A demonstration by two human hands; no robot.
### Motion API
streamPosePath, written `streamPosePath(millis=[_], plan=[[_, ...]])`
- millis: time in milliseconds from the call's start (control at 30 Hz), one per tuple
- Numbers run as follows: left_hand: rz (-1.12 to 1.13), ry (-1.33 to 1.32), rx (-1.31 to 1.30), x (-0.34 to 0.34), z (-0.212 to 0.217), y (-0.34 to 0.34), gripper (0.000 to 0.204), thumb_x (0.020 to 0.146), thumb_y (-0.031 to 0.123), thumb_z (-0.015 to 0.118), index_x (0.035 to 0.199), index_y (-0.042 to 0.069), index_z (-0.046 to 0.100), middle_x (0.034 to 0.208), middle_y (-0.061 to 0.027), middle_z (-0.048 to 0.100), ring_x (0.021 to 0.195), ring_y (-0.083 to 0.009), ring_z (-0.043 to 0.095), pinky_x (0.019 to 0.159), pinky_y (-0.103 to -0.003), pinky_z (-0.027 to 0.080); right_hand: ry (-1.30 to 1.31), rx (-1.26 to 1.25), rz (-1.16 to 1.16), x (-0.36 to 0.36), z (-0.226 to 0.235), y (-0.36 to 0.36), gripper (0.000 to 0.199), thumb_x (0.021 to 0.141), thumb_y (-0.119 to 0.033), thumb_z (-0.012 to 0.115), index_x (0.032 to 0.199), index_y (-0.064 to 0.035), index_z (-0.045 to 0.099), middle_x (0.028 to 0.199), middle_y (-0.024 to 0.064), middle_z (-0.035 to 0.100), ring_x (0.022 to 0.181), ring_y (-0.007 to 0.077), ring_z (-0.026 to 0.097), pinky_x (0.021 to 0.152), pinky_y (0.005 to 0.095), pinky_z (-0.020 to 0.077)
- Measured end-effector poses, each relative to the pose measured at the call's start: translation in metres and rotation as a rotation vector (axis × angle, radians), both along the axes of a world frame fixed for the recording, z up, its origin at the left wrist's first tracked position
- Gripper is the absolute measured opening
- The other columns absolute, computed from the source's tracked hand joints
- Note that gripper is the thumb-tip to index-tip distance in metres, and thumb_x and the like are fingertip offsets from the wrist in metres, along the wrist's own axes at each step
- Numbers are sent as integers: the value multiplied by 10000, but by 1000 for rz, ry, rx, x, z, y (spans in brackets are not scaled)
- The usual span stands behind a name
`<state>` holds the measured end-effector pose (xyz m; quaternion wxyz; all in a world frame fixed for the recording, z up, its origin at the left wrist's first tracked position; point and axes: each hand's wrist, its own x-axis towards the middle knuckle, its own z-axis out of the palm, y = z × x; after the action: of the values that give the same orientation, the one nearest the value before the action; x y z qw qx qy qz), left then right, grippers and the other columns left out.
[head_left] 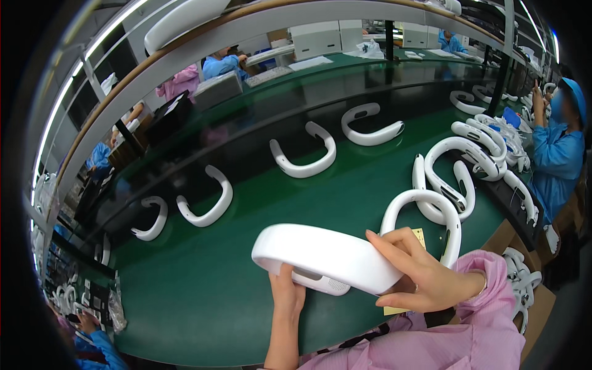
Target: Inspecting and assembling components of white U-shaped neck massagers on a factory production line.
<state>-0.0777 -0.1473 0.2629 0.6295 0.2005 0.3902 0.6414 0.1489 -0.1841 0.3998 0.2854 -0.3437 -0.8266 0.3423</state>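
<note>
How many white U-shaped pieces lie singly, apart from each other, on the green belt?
4. One U-shaped piece at far left, the next beside it, a third mid-belt, a fourth toward the right. The piles further right are not counted.

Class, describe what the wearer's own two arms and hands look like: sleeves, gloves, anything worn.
The right hand is bare and gloveless; its arm wears a pink sleeve ending in a gathered cuff at the wrist. The left hand is also bare, its forearm uncovered.
</note>
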Motion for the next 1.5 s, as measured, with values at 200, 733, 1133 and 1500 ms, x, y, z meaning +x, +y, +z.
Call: streamPosePath(millis=[200,733,1133,1500], plan=[[-209,-204,49,-4,-33,-1,330,909,159,501,1192,5,426,1108,-122,536,1008,-232,565,839,-357,502,147,-72,178,-13,6,8,588,858,-31,522,1374,44,249,1214,198,331,1010,251,464,808,303,429],[-501,335,621,-33,38,-17,788,658,376,774,1262,59,381,1398,-197,260,802,-398,635,676,-484,569,488,9,-317,7,-13,57,402,671,110,522,1023,-66,440,953,54,474,976,170,483,883,339,387],[-255,426,107,-30,47,14,619,869,625,350,1002,41,504,766,-54,564,642,-82,499,516,-221,408,558,-828,-300,0,-3,67,631,893,-539,435,1215,-9,321,916,38,471,830,84,494,705,238,443],[-441,669,128,-8,14,124,488,961,400,308,1166,9,516,906,-92,629,693,-121,563,569,-240,421,637,-642,-658,27,-35,104,640,767,-173,652,1218,54,259,970,111,442,822,150,503,689,269,461]])
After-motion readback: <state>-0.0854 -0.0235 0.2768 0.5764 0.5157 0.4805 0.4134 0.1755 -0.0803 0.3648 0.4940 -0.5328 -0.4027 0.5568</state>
